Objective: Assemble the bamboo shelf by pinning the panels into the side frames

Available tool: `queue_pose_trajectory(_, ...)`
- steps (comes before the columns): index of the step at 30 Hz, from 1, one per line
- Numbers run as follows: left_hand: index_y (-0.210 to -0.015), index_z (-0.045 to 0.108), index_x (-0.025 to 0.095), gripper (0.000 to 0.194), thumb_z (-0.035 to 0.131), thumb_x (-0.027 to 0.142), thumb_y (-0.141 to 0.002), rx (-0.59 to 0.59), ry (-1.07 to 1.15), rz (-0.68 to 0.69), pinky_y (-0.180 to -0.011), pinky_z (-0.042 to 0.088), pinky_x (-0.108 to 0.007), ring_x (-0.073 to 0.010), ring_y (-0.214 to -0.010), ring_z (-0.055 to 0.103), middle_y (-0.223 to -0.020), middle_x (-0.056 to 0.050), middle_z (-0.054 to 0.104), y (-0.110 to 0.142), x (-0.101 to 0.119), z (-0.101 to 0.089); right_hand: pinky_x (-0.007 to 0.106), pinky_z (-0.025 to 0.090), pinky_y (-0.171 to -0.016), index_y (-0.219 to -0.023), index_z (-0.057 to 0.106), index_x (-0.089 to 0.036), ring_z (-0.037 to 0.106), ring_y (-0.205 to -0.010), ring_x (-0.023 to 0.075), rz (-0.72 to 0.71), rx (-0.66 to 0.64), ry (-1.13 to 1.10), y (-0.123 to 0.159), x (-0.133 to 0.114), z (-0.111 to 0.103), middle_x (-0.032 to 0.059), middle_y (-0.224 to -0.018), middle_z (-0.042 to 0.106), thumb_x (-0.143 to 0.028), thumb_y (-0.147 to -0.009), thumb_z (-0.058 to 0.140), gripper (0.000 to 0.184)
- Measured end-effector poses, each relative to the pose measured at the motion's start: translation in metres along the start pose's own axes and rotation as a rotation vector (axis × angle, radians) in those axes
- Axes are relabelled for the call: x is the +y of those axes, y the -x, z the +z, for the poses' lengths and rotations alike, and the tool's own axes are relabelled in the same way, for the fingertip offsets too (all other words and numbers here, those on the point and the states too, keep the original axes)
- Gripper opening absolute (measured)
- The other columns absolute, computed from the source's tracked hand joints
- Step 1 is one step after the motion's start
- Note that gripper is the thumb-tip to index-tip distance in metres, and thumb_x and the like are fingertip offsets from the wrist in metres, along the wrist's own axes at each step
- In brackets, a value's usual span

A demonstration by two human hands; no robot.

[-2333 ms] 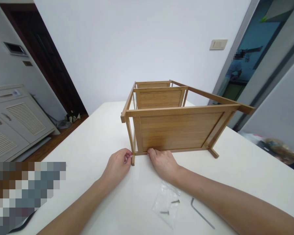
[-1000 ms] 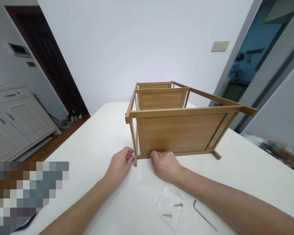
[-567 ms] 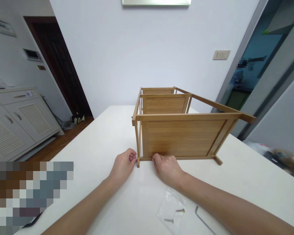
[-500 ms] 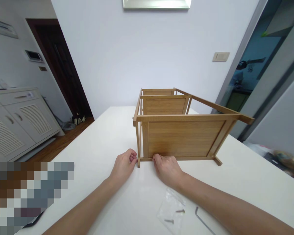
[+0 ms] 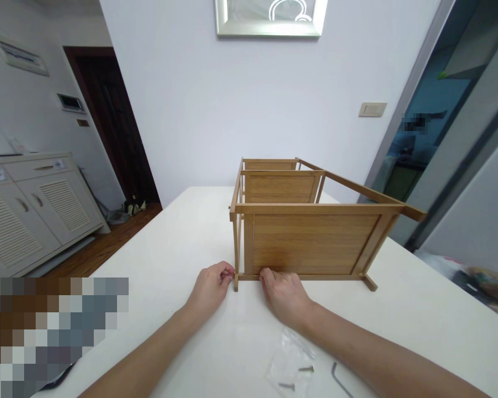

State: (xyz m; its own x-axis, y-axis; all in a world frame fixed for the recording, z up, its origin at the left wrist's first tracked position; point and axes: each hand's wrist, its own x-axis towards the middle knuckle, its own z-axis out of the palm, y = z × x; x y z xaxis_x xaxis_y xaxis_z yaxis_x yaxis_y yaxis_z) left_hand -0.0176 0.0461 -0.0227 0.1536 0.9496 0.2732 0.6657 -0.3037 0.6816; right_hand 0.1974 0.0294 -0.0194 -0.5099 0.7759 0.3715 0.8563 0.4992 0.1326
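Note:
A wooden shelf rack point(image 5: 307, 243) lies on its side on the white table, its panels standing upright. My left hand point(image 5: 211, 284) is at the near left corner, thumb and fingers pinched against the outer side of the lower leg; whatever is between the fingertips is too small to make out. With curled fingers my right hand point(image 5: 286, 296) grips the bottom rail of the nearest panel, right of that corner. Closer to me, a clear plastic bag point(image 5: 288, 354) lies with two screws point(image 5: 306, 368) on it. An Allen key point(image 5: 339, 379) rests beside my right forearm.
The white table point(image 5: 178, 237) reaches to the wall, where a picture frame point(image 5: 269, 32) hangs. A louvred cabinet point(image 5: 45, 204) stands on the left. Blurred items point(image 5: 477, 282) lie beyond the table's right edge. Part of the lower left is pixelated.
The view has tilted up a little, so everything sits lower and more of the picture frame shows. Both hands stay at the same places on the shelf rack.

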Motion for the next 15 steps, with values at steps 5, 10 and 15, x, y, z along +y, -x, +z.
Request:
queue_pose_trajectory(5, -0.084, 0.066, 0.023, 0.015, 0.053, 0.017, -0.080, 0.005, -0.035, -0.023, -0.072, 0.049, -0.029, -0.0170, -0.072, 0.065, -0.079, 0.000, 0.072, -0.0022, -0.0040, 0.0026, 0.031, 0.022, -0.051, -0.087, 0.055, -0.015, 0.062, -0.060, 0.0166, -0.005, -0.001, 0.000, 0.0001, -0.0002, -0.0009, 0.0044, -0.072, 0.070, -0.009, -0.093, 0.045, 0.013)
queue_pose_trajectory(10, -0.085, 0.069, 0.020, 0.013, 0.057, 0.022, -0.080, 0.050, -0.160, 0.005, -0.079, 0.048, -0.034, -0.0217, -0.085, 0.064, -0.087, -0.005, 0.071, -0.0022, -0.0060, 0.0017, 0.030, 0.022, -0.051, -0.088, 0.055, -0.015, 0.062, -0.060, 0.0167, 0.005, -0.008, -0.004, 0.0000, -0.0008, -0.0023, 0.0044, -0.073, 0.070, -0.010, -0.093, 0.046, 0.012)
queue_pose_trajectory(15, -0.082, 0.071, 0.021, 0.022, 0.051, 0.029, -0.086, 0.006, -0.182, 0.029, -0.080, 0.046, -0.035, -0.0238, -0.088, 0.062, -0.086, -0.006, 0.068, -0.0016, -0.0052, -0.0042, 0.030, 0.023, -0.051, -0.088, 0.056, -0.015, 0.062, -0.060, 0.0172, 0.011, -0.019, -0.009, -0.0001, -0.0007, -0.0019, 0.0041, -0.072, 0.070, -0.010, -0.093, 0.045, 0.013)
